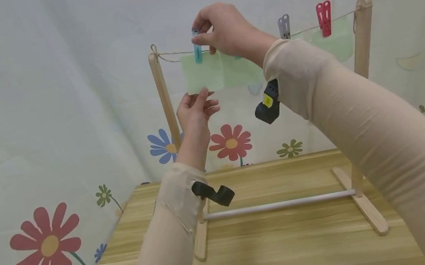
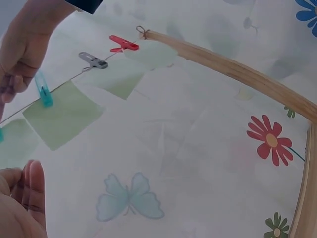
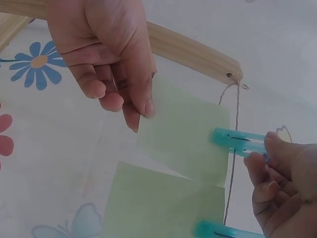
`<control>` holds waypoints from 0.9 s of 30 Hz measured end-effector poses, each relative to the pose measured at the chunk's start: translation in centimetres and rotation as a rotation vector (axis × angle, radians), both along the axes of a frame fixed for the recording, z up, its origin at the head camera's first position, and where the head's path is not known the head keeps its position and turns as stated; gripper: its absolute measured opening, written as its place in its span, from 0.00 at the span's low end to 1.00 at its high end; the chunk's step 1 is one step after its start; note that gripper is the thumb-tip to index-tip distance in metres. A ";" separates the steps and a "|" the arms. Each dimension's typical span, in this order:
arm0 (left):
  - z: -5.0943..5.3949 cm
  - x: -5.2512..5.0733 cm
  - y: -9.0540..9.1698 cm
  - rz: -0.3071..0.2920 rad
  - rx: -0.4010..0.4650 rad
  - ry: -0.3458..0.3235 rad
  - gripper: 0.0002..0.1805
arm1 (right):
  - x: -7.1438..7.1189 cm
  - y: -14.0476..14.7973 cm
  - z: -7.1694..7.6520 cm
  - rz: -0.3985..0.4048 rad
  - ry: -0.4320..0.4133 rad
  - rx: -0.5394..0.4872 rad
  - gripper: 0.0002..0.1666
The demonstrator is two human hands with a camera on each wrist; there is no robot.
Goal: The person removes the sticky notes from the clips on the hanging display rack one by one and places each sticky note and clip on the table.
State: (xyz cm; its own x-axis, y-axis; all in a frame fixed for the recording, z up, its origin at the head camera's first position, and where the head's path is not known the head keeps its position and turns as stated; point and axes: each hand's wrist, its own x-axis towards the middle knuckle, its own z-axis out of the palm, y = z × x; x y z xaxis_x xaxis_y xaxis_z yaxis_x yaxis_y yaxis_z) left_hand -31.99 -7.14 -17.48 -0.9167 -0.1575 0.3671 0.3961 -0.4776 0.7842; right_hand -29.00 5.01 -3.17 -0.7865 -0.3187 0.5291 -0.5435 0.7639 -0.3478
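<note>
My right hand (image 1: 227, 28) pinches the handle end of a blue clothespin (image 3: 228, 137) between thumb and fingers. The clothespin's other end sits over the top edge of a light green paper sheet (image 1: 203, 74), at the string (image 3: 235, 173). Below, my left hand (image 1: 198, 112) pinches that sheet's lower edge, its thumb in front in the right wrist view. Beside it hangs a second green sheet (image 3: 163, 203), with another blue clothespin (image 2: 46, 97) on its top edge. My right forearm hides part of the string in the head view.
A grey clothespin (image 1: 284, 27) and a red clothespin (image 1: 325, 18) sit further right on the string, with green paper (image 1: 338, 45) below. The string spans two wooden posts (image 1: 363, 39). A white rod (image 1: 278, 205) joins their feet on the wooden table (image 1: 281, 251).
</note>
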 end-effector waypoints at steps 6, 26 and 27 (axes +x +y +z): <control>0.2 0.2 0.1 0.014 0.017 0.024 0.04 | -0.1 0.2 0.2 -0.012 0.038 0.008 0.21; -0.1 2.3 -0.5 0.067 -0.049 0.094 0.08 | 0.6 1.3 0.7 -0.010 0.166 -0.176 0.21; -0.1 2.4 -0.5 0.065 -0.051 0.104 0.08 | 0.7 1.5 0.7 -0.012 0.167 -0.180 0.22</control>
State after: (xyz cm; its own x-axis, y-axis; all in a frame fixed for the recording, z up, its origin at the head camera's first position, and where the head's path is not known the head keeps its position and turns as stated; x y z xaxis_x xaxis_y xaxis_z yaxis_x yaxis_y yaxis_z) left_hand -29.56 -7.61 -17.53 -0.8616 -0.1940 0.4690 0.5057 -0.4087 0.7598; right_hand -28.32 6.53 -2.47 -0.6865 -0.1988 0.6994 -0.5965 0.7041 -0.3854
